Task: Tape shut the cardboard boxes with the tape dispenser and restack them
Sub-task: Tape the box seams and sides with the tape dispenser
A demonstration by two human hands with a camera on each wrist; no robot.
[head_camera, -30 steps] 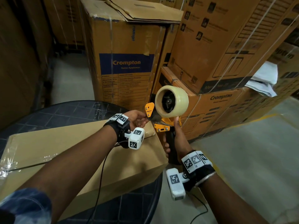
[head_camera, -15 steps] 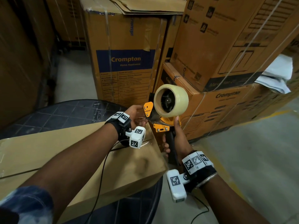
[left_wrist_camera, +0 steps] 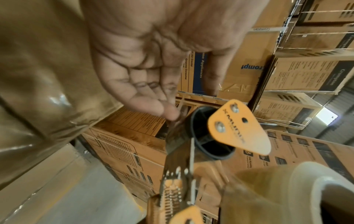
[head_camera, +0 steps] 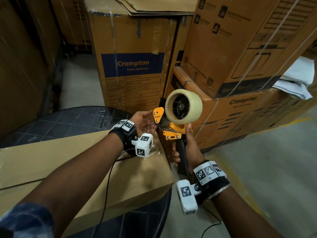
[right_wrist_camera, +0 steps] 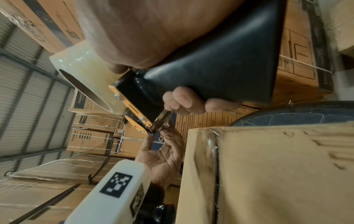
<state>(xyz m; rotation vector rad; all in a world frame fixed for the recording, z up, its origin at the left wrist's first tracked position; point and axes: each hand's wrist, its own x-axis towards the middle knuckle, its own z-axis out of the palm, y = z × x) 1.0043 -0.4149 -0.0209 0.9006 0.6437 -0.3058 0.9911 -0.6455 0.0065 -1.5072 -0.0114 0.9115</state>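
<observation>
From the head view, the right hand point(head_camera: 186, 148) is wrapped round the black handle of the tape dispenser point(head_camera: 173, 129), held upright just past the corner of a plain cardboard box point(head_camera: 72, 169) that lies on a dark round table point(head_camera: 56, 121). A smooth, pale roll of tape point(head_camera: 184, 106) sits on the orange metal frame. The left hand point(head_camera: 143, 121) reaches to the dispenser's front, fingers loosely extended. Glossy tape already shows at the box's near corner, so some sealing looks done; the long top seam appears as a dark bare line, and restacking is not yet begun. In the left wrist view, the palm point(left_wrist_camera: 145, 50) is open and the fingertips point(left_wrist_camera: 168, 113) come together at the dispenser's mouth beside the toothed blade point(left_wrist_camera: 172, 195); whether they pinch the tape end cannot be told. In the right wrist view, curled fingers point(right_wrist_camera: 184, 101) clamp the matte, tapered handle point(right_wrist_camera: 220, 68), and shiny creased tape point(right_wrist_camera: 212, 144) runs down the box's matte, dented end.
</observation>
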